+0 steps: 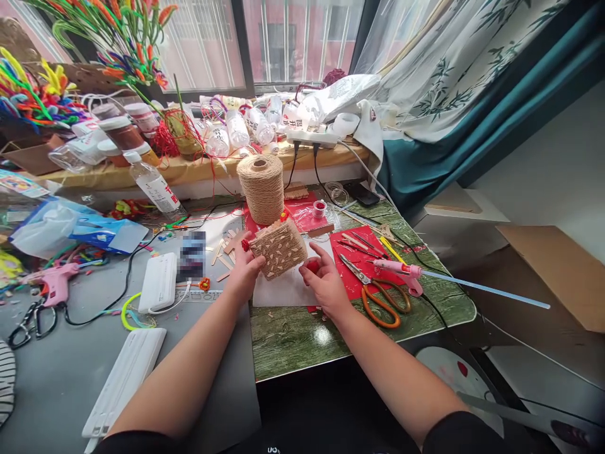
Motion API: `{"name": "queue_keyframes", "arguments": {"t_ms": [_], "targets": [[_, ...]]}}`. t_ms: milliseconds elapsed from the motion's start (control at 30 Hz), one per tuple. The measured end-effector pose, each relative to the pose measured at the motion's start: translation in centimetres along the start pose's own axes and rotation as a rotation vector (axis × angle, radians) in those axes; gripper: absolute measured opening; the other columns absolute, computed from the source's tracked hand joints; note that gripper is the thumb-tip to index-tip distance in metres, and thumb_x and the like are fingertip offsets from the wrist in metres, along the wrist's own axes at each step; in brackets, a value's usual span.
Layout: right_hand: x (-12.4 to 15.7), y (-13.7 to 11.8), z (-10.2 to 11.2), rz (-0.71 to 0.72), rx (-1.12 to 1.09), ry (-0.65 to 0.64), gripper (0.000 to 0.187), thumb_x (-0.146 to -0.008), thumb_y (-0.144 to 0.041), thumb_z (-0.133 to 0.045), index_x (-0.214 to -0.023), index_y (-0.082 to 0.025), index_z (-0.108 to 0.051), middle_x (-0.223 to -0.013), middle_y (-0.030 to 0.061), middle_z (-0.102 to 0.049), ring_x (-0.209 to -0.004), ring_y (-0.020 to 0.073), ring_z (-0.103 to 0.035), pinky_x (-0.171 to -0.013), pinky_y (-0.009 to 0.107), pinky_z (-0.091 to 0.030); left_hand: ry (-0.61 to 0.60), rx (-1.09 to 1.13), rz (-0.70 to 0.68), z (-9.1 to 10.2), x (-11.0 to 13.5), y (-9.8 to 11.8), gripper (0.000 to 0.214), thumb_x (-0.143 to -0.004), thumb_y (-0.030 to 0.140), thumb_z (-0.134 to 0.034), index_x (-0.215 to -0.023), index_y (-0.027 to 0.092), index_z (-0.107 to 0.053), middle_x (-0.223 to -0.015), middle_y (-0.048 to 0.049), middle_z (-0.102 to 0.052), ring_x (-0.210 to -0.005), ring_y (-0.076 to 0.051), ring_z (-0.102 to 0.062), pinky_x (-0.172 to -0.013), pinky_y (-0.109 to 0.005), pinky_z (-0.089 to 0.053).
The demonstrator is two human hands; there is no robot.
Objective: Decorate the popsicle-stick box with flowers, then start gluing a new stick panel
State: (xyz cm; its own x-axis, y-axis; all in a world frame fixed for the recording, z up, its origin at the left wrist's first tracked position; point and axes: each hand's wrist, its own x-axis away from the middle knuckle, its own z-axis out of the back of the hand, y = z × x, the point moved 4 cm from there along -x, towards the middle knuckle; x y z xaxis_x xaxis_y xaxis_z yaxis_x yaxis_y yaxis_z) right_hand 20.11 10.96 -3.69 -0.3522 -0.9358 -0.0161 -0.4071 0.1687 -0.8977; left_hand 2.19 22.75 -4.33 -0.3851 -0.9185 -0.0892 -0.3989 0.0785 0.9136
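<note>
My left hand (243,271) grips a twine-covered box (278,252) by its left side, with the thumb across the front. Small pale chips dot its face, and red-and-yellow trim shows at its top corner. Just right of the box is my right hand (326,284), its index finger raised and the other fingers curled round a small dark red piece (311,265), mostly hidden. Below both hands lies a white sheet (283,295). A big spool of twine (261,189) stands behind the box.
On a red mat (347,252) at right lie orange-handled scissors (385,302) and a pink glue gun (399,270) with a long glue stick poking out. White power banks (158,280) lie at left, near a second pink glue gun (57,284). Bottles (155,186) crowd the windowsill side.
</note>
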Motion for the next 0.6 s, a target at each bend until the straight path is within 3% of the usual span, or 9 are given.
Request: {"name": "queue_keyframes", "arguments": {"t_ms": [100,200,367,467,533,600], "targets": [[0.0,-0.1,-0.1,0.023,-0.018,-0.03,0.063,-0.079,-0.028,-0.086,-0.137,-0.03,-0.062,-0.089,-0.0031,-0.064,-0.073,0.0123,-0.056,-0.067,0.023,-0.05,-0.086,0.083,0.105,-0.8,0.3,0.0,0.082,-0.072,0.043,-0.082,-0.144,0.027,-0.045,-0.136,-0.0109,-0.064,-0.127,-0.032,-0.062,-0.104,-0.047,-0.051],[0.4,0.3,0.1,0.044,-0.008,-0.045,0.064,-0.08,-0.028,-0.086,-0.139,-0.031,-0.06,-0.093,-0.0025,-0.066,-0.08,0.0135,-0.06,-0.075,0.025,-0.053,-0.091,0.07,0.121,-1.2,0.6,0.0,0.082,-0.074,0.042,-0.081,-0.145,0.027,-0.043,-0.135,-0.0108,-0.064,-0.127,-0.031,-0.063,-0.105,-0.047,-0.05],[0.5,0.8,0.1,0.047,-0.058,-0.062,0.067,-0.083,-0.03,-0.084,-0.143,-0.031,-0.055,-0.125,0.0026,-0.069,-0.11,0.0188,-0.065,-0.096,0.03,-0.054,-0.092,-0.09,0.07,-1.6,1.1,0.0,0.109,-0.066,0.034,-0.092,-0.153,0.035,-0.027,-0.138,-0.0108,-0.062,-0.129,-0.031,-0.062,-0.105,-0.045,-0.05],[-0.2,0.9,0.7,0.033,-0.124,-0.015,0.059,-0.082,-0.034,-0.085,-0.135,-0.03,-0.06,-0.114,0.0009,-0.072,-0.089,0.0153,-0.066,-0.076,0.025,-0.056,-0.155,-0.041,0.047,-2.0,1.1,0.3,0.113,-0.063,0.046,-0.093,-0.154,0.034,-0.028,-0.132,-0.0114,-0.064,-0.126,-0.031,-0.063,-0.102,-0.043,-0.051],[-0.7,1.1,1.4,-0.009,-0.206,0.024,0.042,-0.083,-0.04,-0.084,-0.119,-0.027,-0.067,-0.095,-0.0022,-0.072,-0.071,0.0118,-0.06,-0.062,0.022,-0.051,-0.165,0.021,0.046,-1.9,0.8,0.4,0.105,-0.065,0.057,-0.09,-0.151,0.031,-0.035,-0.131,-0.011,-0.065,-0.124,-0.029,-0.063,-0.1,-0.041,-0.052],[-1.1,1.4,1.9,-0.067,-0.304,0.039,0.031,-0.084,-0.045,-0.082,-0.106,-0.025,-0.069,-0.087,-0.0036,-0.07,-0.065,0.0105,-0.058,-0.057,0.021,-0.05,-0.164,0.061,0.066,-1.7,0.6,0.5,0.093,-0.069,0.061,-0.085,-0.146,0.03,-0.044,-0.13,-0.0105,-0.065,-0.12,-0.026,-0.063,-0.096,-0.036,-0.053]]}}
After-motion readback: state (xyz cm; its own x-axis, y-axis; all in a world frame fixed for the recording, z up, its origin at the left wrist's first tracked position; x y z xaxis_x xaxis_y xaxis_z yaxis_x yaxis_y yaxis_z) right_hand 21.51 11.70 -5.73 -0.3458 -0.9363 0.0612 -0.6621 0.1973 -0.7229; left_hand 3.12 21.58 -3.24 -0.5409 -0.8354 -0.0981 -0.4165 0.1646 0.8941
